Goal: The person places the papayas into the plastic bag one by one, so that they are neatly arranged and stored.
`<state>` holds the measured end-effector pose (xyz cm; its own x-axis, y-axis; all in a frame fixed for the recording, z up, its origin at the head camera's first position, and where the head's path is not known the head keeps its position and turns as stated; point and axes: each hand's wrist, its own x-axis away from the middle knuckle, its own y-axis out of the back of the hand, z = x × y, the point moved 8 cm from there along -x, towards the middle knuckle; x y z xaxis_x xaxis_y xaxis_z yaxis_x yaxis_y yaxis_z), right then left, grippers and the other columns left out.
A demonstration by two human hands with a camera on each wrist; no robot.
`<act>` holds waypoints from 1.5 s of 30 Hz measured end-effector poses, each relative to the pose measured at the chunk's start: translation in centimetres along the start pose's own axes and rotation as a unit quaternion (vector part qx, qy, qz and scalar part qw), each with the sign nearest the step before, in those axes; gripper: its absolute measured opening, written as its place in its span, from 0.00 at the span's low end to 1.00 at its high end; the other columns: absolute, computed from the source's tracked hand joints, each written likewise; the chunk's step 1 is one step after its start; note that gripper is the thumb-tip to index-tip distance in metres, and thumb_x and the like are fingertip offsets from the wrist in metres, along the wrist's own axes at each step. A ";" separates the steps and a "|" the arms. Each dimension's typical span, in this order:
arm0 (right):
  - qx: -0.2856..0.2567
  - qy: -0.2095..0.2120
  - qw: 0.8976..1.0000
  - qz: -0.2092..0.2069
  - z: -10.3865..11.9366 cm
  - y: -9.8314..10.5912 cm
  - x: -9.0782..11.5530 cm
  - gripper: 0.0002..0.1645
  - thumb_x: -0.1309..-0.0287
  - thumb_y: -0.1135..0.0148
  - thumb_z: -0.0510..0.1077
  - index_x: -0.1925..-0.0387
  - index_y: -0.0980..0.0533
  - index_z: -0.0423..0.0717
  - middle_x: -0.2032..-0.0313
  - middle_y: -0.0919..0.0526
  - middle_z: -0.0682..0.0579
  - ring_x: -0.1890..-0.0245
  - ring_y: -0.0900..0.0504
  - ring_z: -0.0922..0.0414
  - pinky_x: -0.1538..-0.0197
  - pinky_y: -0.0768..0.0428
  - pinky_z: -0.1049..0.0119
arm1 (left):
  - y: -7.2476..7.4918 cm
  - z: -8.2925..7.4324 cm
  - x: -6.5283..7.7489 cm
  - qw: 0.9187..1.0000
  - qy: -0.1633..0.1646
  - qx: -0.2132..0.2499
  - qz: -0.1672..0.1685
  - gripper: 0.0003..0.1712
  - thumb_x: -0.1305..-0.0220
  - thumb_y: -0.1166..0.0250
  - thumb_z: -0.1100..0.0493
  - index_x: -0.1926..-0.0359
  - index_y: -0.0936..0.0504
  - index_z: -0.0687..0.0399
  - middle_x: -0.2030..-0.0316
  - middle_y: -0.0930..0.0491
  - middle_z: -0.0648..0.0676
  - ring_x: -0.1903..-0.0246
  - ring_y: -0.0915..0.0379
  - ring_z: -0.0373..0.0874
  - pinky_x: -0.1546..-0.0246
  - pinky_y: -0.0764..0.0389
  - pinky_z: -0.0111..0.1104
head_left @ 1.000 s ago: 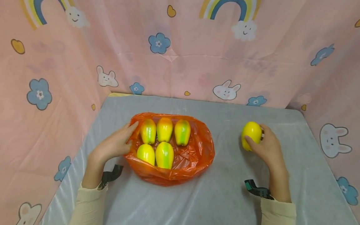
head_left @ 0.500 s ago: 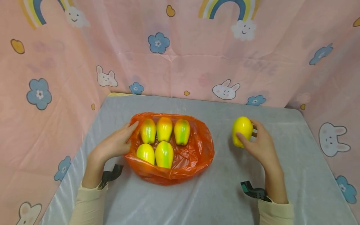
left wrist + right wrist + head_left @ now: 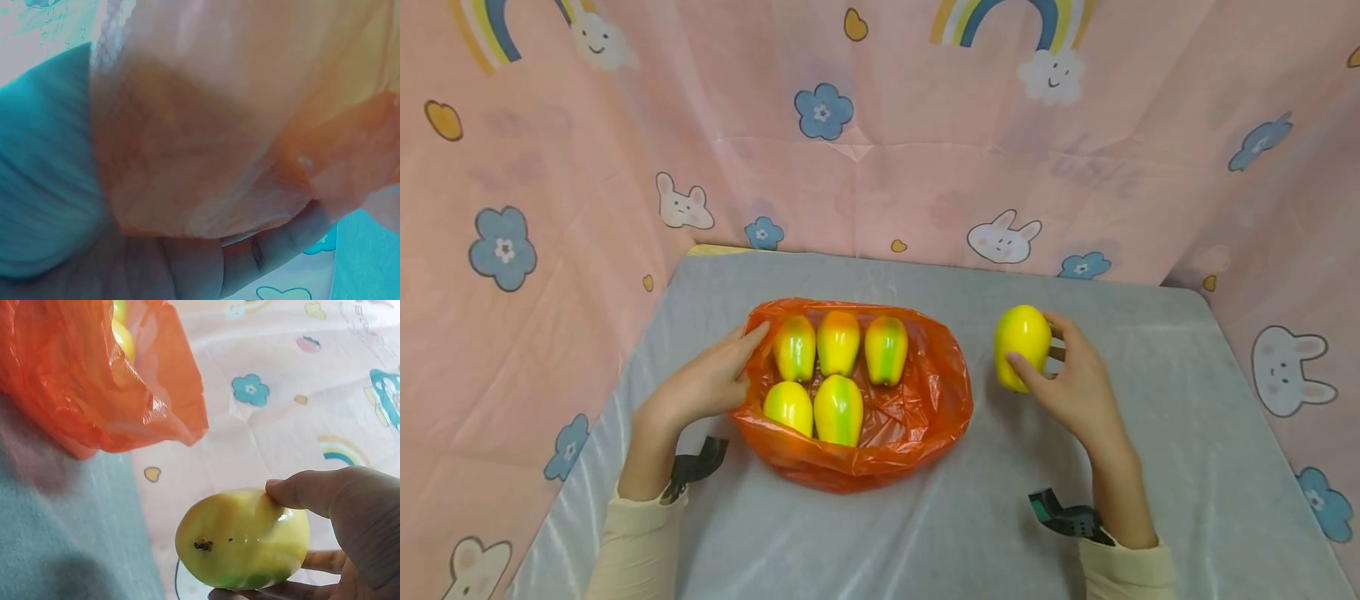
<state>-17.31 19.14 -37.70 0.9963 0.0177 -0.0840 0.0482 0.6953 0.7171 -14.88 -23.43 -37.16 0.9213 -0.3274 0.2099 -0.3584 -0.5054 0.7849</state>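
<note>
In the head view, a red plastic bag (image 3: 917,417) lies with its mouth spread, several glossy yellow-green papayas (image 3: 838,410) inside. My left hand (image 3: 707,379) holds the bag's left rim; in the left wrist view, translucent plastic (image 3: 187,144) covers much of that hand. To the right of the bag, my right hand (image 3: 1075,383) grips another papaya (image 3: 1022,342), thumb on the near side and fingers around the far side. The right wrist view shows this papaya (image 3: 240,540) end-on, its brown stem mark facing the camera.
The grey cloth-covered table (image 3: 925,542) runs beneath both hands. A pink patterned curtain (image 3: 880,183) encloses it at the back and sides. The bag's raised right edge (image 3: 962,375) stands between the held papaya and the fruit inside.
My right hand has carried its papaya leftward toward the bag and slightly farther back. The left hand and the bag have stayed in place.
</note>
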 end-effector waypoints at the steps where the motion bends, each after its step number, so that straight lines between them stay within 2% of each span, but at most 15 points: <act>1: 0.000 0.000 1.000 0.000 0.1 -0.1 0.0 0.49 0.34 0.29 0.55 0.21 0.40 0.41 0.29 0.28 0.31 0.39 0.21 0.29 0.47 0.13 0.33 | 0.0 0.0 0.0 1.000 0.001 0.001 0.001 0.48 0.36 0.42 0.72 0.17 0.49 0.65 0.17 0.49 0.68 0.24 0.38 0.67 0.24 0.35 0.62; 9: -0.015 0.012 1.000 -0.008 1.0 -0.4 0.4 0.46 0.34 0.29 0.54 0.23 0.38 0.40 0.30 0.27 0.33 0.40 0.20 0.30 0.50 0.12 0.34 | -0.2 0.1 -0.2 1.000 0.002 -0.003 -0.001 0.48 0.38 0.45 0.73 0.17 0.48 0.65 0.17 0.48 0.68 0.27 0.36 0.64 0.24 0.35 0.62; 17: -0.041 0.009 0.999 -0.006 1.6 -0.9 0.9 0.47 0.34 0.29 0.53 0.24 0.40 0.39 0.30 0.28 0.32 0.39 0.20 0.31 0.48 0.12 0.35 | -1.0 0.2 0.6 1.000 0.005 -0.008 0.002 0.47 0.38 0.48 0.73 0.17 0.48 0.67 0.17 0.50 0.70 0.23 0.41 0.67 0.23 0.36 0.63; 26: -0.066 0.020 0.998 -0.003 2.7 -1.2 1.6 0.46 0.33 0.30 0.52 0.24 0.41 0.39 0.31 0.28 0.34 0.40 0.19 0.34 0.48 0.11 0.37 | -0.7 0.2 0.4 1.000 0.005 -0.007 0.000 0.46 0.37 0.46 0.73 0.17 0.47 0.67 0.17 0.51 0.71 0.24 0.39 0.67 0.25 0.34 0.63; 27: -0.067 0.019 0.998 -0.003 2.8 -1.2 1.6 0.46 0.33 0.30 0.52 0.24 0.41 0.39 0.31 0.28 0.34 0.40 0.19 0.35 0.48 0.10 0.40 | -0.6 0.1 0.2 1.000 0.004 -0.007 0.000 0.46 0.37 0.46 0.72 0.17 0.47 0.67 0.17 0.51 0.71 0.23 0.39 0.67 0.24 0.34 0.63; 29: -0.071 0.018 0.997 -0.002 2.9 -1.2 1.6 0.46 0.33 0.29 0.52 0.24 0.41 0.39 0.30 0.29 0.35 0.40 0.18 0.36 0.48 0.09 0.55 | -0.5 -0.1 0.0 1.000 0.001 -0.005 0.000 0.46 0.37 0.46 0.72 0.17 0.47 0.66 0.17 0.51 0.69 0.23 0.40 0.66 0.24 0.36 0.63; 30: -0.071 0.018 0.997 -0.004 3.0 -1.1 1.6 0.46 0.33 0.29 0.52 0.24 0.41 0.40 0.30 0.29 0.36 0.40 0.18 0.37 0.49 0.09 0.55 | -0.5 -0.1 -0.1 1.000 0.000 -0.004 0.000 0.46 0.36 0.46 0.72 0.17 0.48 0.66 0.16 0.51 0.69 0.23 0.40 0.66 0.23 0.36 0.63; 33: -0.069 0.021 0.997 -0.010 3.3 -1.0 1.6 0.47 0.34 0.29 0.53 0.24 0.40 0.40 0.30 0.28 0.36 0.40 0.18 0.37 0.49 0.09 0.55 | -0.4 -0.3 -0.1 1.000 0.000 0.002 0.000 0.47 0.36 0.46 0.71 0.17 0.48 0.65 0.16 0.52 0.67 0.23 0.39 0.65 0.23 0.35 0.62; 36: -0.072 0.029 0.997 -0.016 3.8 -1.0 1.8 0.47 0.34 0.28 0.52 0.24 0.40 0.40 0.30 0.28 0.37 0.41 0.17 0.38 0.48 0.10 0.42 | -0.3 -0.3 0.0 1.000 0.004 -0.001 0.001 0.47 0.36 0.47 0.71 0.17 0.49 0.65 0.16 0.52 0.68 0.23 0.39 0.66 0.23 0.36 0.63; 41: -0.092 0.052 0.994 -0.021 5.0 -1.4 2.2 0.46 0.36 0.26 0.48 0.25 0.39 0.40 0.31 0.26 0.38 0.42 0.15 0.39 0.53 0.08 0.56 | -0.4 -0.4 -0.1 1.000 -0.006 -0.012 0.004 0.46 0.36 0.47 0.71 0.17 0.49 0.66 0.17 0.51 0.69 0.23 0.39 0.66 0.23 0.36 0.62; 45: -0.112 0.072 0.991 0.001 6.3 -3.0 2.5 0.46 0.37 0.25 0.47 0.25 0.38 0.42 0.31 0.26 0.40 0.41 0.15 0.40 0.54 0.08 0.58 | -0.3 -0.2 0.0 1.000 -0.003 -0.008 0.004 0.46 0.36 0.48 0.72 0.17 0.49 0.67 0.16 0.52 0.70 0.26 0.36 0.65 0.25 0.33 0.62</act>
<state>-14.53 12.57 -35.64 0.9750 0.1100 -0.1931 0.0141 0.8366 0.5476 -14.71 -23.07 -37.28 0.9173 -0.3360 0.2136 -0.3639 -0.4898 0.7922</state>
